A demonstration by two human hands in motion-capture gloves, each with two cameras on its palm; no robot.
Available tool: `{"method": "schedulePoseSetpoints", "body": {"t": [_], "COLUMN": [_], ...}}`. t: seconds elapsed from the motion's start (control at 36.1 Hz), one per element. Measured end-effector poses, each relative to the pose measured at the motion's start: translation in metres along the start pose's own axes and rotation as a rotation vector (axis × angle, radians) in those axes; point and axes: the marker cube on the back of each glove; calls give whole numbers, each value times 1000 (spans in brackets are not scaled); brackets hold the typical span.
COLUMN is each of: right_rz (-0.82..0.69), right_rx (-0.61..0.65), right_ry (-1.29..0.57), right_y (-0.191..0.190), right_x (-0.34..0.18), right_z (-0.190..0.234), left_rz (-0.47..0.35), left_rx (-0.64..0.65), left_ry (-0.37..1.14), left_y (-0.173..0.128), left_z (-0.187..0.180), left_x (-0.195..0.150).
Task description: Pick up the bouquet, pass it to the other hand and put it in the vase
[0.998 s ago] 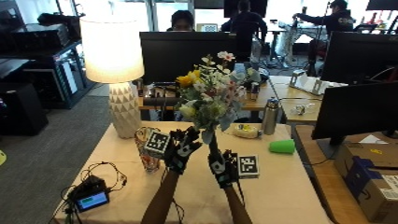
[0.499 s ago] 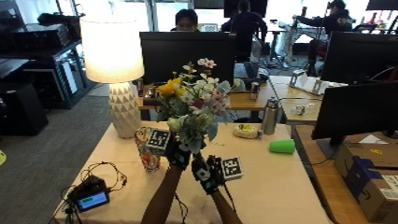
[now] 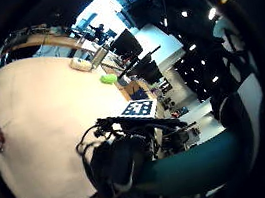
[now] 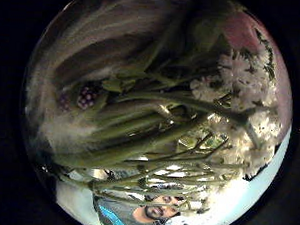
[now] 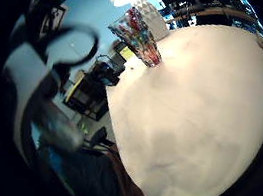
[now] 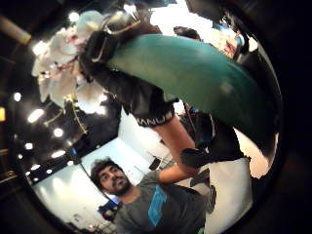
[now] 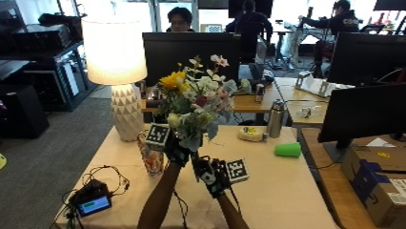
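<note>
Bouquet (image 7: 193, 100): yellow, white and pink blooms on green stems, held upright above the table (image 7: 285, 191), its lower end just beside and above the vase (image 7: 151, 155).
Left hand (image 7: 176, 148): raised, grip clenched round the bouquet's stems (image 4: 138, 142), which fill its thumb-side palm view.
Right hand (image 7: 212, 174): just beside the left hand, lower, apart from the stems; whether its grip is released or clenched cannot be told.
Vase: patterned glass, upright on the table near the lamp (image 7: 117, 71).
Green cup (image 7: 287, 149): on its side, well apart from the vase.
</note>
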Motion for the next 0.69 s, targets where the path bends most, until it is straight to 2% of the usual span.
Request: {"method": "schedulePoseSetpoints", "body": {"t": [0.14,0.28,0.36,0.53,0.69], "right_rz": [-74,39,64,97,117], "right_rx": [59,130,169,206,211], "right_ry": [112,-47,-42,-27,-34], "right_y": [2,13,17,22,26], "right_x": [17,16,24,36,46], "right_z": [-33,-53,-67,-79,-83], "left_rz": [24,73,106,114,120], "left_rx": [67,153,219,347,405], "left_ry": [-118,-174,-193,-220,-244], "left_y": [-9,-17,-26,-48,-63], "left_z": [-30,-67,-97,-154,-196], "left_x": [25,57,72,81,67]}}
